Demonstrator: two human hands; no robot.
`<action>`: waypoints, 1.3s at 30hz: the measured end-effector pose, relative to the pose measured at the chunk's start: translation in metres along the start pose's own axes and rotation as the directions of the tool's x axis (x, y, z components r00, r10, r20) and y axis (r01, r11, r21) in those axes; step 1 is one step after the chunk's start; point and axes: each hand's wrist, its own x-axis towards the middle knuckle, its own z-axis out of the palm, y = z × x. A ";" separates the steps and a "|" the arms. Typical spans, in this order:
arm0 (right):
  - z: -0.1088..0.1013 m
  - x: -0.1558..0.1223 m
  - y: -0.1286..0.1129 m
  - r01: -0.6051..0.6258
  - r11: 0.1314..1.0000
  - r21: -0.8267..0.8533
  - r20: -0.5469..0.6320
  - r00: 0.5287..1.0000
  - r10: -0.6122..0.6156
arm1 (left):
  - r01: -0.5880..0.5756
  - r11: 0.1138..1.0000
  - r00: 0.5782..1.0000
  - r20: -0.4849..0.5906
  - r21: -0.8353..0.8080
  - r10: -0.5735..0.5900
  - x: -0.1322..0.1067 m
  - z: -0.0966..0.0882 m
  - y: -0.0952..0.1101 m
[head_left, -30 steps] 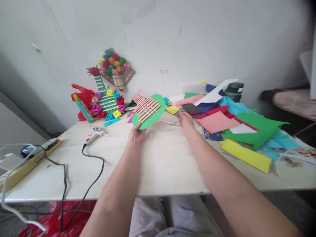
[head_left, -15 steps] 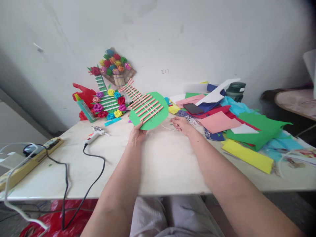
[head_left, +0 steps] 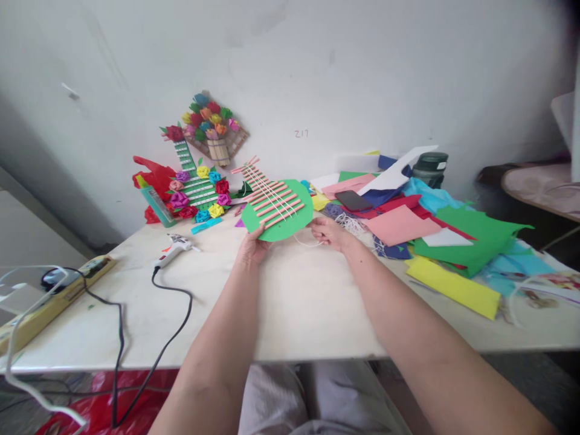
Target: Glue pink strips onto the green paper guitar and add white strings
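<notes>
My left hand (head_left: 252,246) grips the near edge of a green paper disc (head_left: 295,222) that has pink sticks and white strings glued across it. The disc is tilted up off the white table (head_left: 290,302). My right hand (head_left: 330,232) is just right of the disc, fingers pinched on a thin white string (head_left: 308,244) that loops down toward the table.
A glue gun (head_left: 174,248) with a black cord lies to the left. Paper-flower crafts (head_left: 199,190) stand by the wall. Several coloured paper sheets (head_left: 453,241), a dark phone (head_left: 354,200) and a dark jar (head_left: 429,167) crowd the right side. A wooden box (head_left: 54,299) lies at far left.
The right hand drew back from the paper pile toward the disc, now pinching the string. The left hand turned the disc and lowered it slightly.
</notes>
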 end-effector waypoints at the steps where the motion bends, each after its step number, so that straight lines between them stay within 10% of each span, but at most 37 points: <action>1: 0.000 0.000 0.001 -0.013 1.000 -0.001 0.034 0.999 0.013 | -0.001 1.000 1.000 0.008 0.003 0.001 0.000 0.000 0.000; 39: 0.036 -0.002 -0.002 -0.040 0.971 -0.234 -0.155 0.988 0.003 | 0.110 0.993 0.994 0.000 -0.040 -0.110 -0.001 0.006 -0.002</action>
